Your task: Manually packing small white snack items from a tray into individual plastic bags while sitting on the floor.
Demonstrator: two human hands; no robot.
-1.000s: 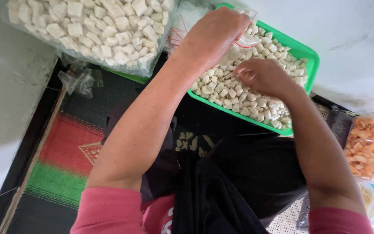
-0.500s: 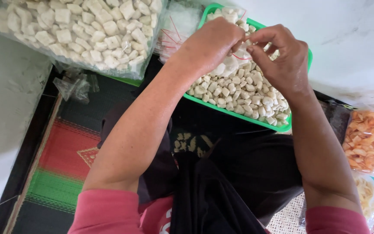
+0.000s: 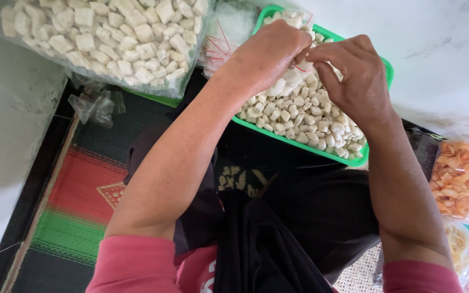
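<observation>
A green tray (image 3: 299, 146) full of small white cracker pieces (image 3: 299, 116) lies on the floor in front of my lap. Above it, my left hand (image 3: 270, 51) pinches a small clear plastic bag (image 3: 286, 84) with a red line near its mouth; the bag holds a few white pieces. My right hand (image 3: 354, 78) meets it from the right, with its fingertips at the bag's mouth. Whether those fingers hold any pieces is hidden.
A large clear bag of white cubes (image 3: 109, 38) lies at the top left. A stack of empty small bags (image 3: 223, 35) sits beside it. Bags of orange chips (image 3: 457, 179) lie at the right. A striped woven mat (image 3: 82, 190) covers the floor.
My right hand rose from the pile in the tray up to the mouth of the bag held by my left hand. The bag now hangs lower, over the tray.
</observation>
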